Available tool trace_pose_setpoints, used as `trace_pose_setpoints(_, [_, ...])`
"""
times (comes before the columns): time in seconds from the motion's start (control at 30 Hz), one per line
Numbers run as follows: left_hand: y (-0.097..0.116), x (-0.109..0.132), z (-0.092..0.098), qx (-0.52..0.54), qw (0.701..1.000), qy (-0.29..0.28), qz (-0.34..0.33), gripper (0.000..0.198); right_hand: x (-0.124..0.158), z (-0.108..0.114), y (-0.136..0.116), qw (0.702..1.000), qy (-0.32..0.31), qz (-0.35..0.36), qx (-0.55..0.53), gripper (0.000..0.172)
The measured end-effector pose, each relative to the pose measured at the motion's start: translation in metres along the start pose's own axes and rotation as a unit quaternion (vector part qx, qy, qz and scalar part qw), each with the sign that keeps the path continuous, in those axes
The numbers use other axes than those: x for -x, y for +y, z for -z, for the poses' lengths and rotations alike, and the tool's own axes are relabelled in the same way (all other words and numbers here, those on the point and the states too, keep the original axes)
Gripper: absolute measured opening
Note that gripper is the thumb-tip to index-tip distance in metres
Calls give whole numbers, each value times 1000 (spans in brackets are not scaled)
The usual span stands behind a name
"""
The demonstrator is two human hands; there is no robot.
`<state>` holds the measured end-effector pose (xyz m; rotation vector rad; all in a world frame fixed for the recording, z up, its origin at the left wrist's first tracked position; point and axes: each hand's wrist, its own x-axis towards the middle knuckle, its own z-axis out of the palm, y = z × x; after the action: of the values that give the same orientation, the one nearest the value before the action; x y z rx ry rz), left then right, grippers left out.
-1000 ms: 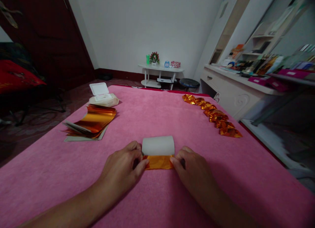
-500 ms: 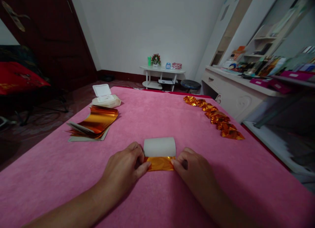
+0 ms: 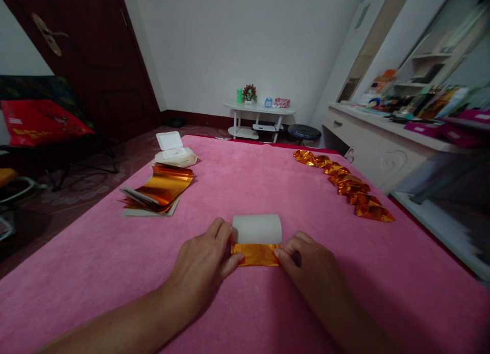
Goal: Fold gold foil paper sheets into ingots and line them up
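In the head view a sheet of gold foil paper (image 3: 257, 255) lies on the pink cloth, its near edge folded over as a shiny gold band. Beyond the band, its pale backing curls up. My left hand (image 3: 206, 252) pinches the left end of the folded band, thumb on top. At the right end, my right hand (image 3: 306, 257) grips the band between thumb and bent fingers. The fingertips under the paper are partly hidden.
A stack of gold foil sheets (image 3: 164, 185) lies at the left, with an open-lidded wipes pack (image 3: 176, 155) behind it. Several folded gold foil pieces (image 3: 348, 185) form a row at the right. The pink cloth (image 3: 245, 175) covers the surface.
The whole view has shifted, so everything appears slightly further right. Both hands keep hold of the foil paper's folded band, with hardly any visible movement.
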<state>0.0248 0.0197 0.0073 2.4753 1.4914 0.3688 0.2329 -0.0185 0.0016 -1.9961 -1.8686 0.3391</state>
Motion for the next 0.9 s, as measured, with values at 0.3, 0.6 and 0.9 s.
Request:
trace_pose_setpoints(0.3, [10,-5,-8,-13,956,-16,-292,27,1,-2,3,1000,16,14,-17,24])
trace_pose_setpoints(0.6, [13,-15,-8,-52,934,-53,-349,33,0,-1,4,999,36,27,-22,22])
trace_pose_setpoints(0.9, [6,-20,-10,-72,909,-33,-408,44,-3,-1,10,997,60,34,-26,19])
